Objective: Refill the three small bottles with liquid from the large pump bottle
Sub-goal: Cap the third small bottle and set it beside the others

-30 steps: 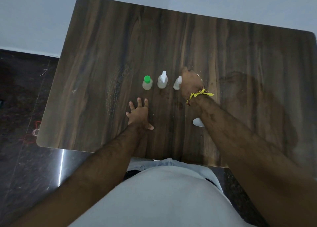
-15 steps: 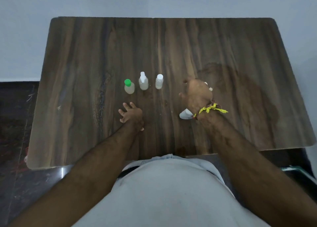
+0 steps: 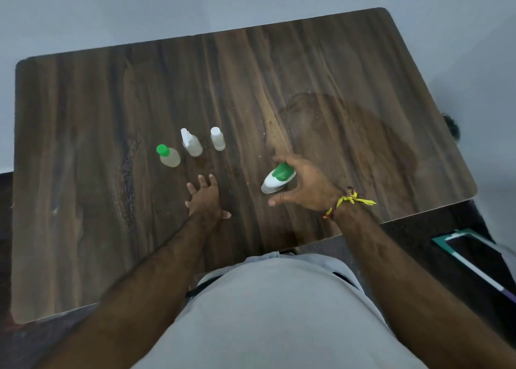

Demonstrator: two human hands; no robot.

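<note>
A dark wood-grain table [image 3: 349,89] is seen from above, with both bare forearms reaching over its near edge. The left hand [image 3: 205,198] is laid flat on the tabletop, palm down, fingers spread and thumb out to the side; nothing is gripped by it. Just beyond its fingertips, three small bottles are lined up in a row, each upright and apart from its neighbours: a green-capped bottle [image 3: 168,155] beyond and to the left, a small spray bottle [image 3: 191,142] straight ahead, and a white-capped bottle [image 3: 217,138] beyond and slightly to the right.

To the right of the left hand, the right hand [image 3: 305,185] is held loosely curled, fingers and thumb parted around the white and green top of the large pump bottle [image 3: 277,178]. The fingers arch over its far side while the thumb is extended below it; whether the bottle is actually touched cannot be told. A yellow thread band [image 3: 353,200] is tied round the right wrist.
</note>
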